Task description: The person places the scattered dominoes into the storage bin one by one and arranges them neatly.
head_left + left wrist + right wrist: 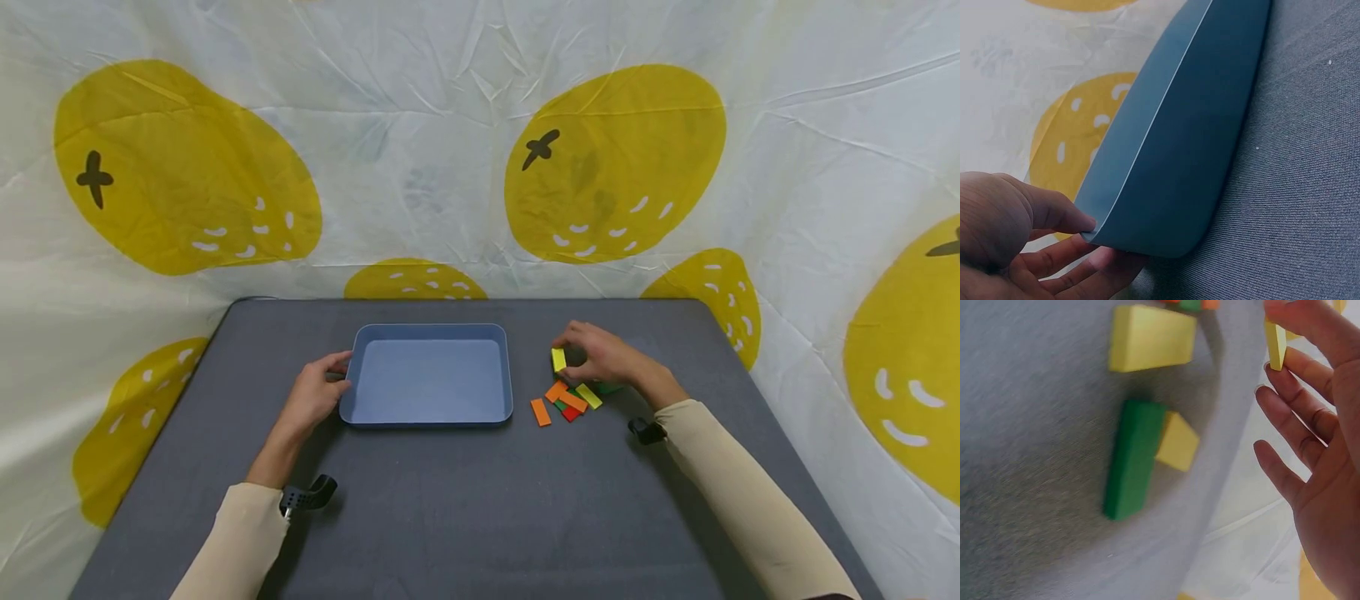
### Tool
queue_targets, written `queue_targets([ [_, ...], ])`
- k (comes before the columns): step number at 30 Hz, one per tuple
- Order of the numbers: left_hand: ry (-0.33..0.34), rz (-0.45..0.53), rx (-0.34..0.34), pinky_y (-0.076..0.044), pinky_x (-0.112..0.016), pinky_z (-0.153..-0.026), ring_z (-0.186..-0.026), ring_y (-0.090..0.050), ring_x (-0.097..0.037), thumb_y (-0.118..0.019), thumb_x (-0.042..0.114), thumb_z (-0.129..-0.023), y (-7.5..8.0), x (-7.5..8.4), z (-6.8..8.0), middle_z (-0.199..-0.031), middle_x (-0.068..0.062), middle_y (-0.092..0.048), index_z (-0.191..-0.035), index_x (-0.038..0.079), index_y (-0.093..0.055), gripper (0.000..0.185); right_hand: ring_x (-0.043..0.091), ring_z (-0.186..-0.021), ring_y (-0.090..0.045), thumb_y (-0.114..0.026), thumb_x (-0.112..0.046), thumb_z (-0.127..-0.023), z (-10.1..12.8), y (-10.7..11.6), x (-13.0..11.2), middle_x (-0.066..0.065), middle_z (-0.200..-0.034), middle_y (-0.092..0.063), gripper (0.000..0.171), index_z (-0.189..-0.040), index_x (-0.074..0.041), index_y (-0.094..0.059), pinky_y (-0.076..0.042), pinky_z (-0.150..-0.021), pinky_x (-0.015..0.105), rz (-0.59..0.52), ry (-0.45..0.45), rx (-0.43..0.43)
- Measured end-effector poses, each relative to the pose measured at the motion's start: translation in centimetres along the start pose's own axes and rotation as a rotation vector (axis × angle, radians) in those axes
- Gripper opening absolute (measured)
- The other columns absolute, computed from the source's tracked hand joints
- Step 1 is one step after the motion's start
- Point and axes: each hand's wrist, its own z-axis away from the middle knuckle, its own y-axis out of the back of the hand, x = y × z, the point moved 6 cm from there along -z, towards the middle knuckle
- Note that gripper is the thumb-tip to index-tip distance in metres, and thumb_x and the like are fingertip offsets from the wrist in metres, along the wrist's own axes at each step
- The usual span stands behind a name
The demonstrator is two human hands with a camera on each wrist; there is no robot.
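Observation:
A shallow blue tray (429,330) sits mid-table. My left hand (336,377) grips its left rim; in the left wrist view the thumb lies on the rim and the fingers (1079,259) curl under the tray's wall (1179,156). My right hand (572,352) pinches a yellow block (558,360) between thumb and forefinger, just above a small pile of coloured blocks (572,400). The right wrist view shows the held yellow block (1276,345) with the other fingers (1291,419) spread, and below it a green block (1132,459) and two yellow blocks (1150,337).
The pile has orange (540,412), red (572,413), yellow (588,396) and green (609,387) blocks, right of the tray. The dark grey table (465,500) is ringed by a white cloth with yellow fruit prints (615,158). Each wrist carries a black camera mount (307,496).

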Motion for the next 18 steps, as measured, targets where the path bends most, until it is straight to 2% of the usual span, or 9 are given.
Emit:
queue_targets([
  [6, -0.003, 0.0, -0.003, -0.053, -0.036, -0.077, -0.106, -0.062, -0.04, -0.06, -0.003, -0.097, 0.0, -0.1, 0.0, -0.128, -0.03, -0.059, -0.147, -0.002, -0.049, 0.052, 0.032, -0.109, -0.063, -0.081, -0.021, -0.086, -0.9, 0.4, -1.8, 0.002, -0.114, -0.06, 0.043, -0.124, -0.006, -0.069, -0.05, -0.095, 0.054, -0.06, 0.019, 0.007],
  [18, -0.006, 0.016, -0.011, -0.051, -0.031, -0.071, -0.107, -0.061, -0.039, -0.06, -0.002, -0.097, -0.2, -0.4, 0.1, -0.128, -0.029, -0.058, -0.148, 0.0, -0.049, 0.052, 0.028, -0.108, -0.062, -0.081, -0.029, -0.087, -3.0, 1.0, -5.7, -0.001, -0.115, -0.06, 0.041, -0.122, -0.011, -0.07, -0.052, -0.092, 0.051, 0.0, 0.086, 0.02],
])
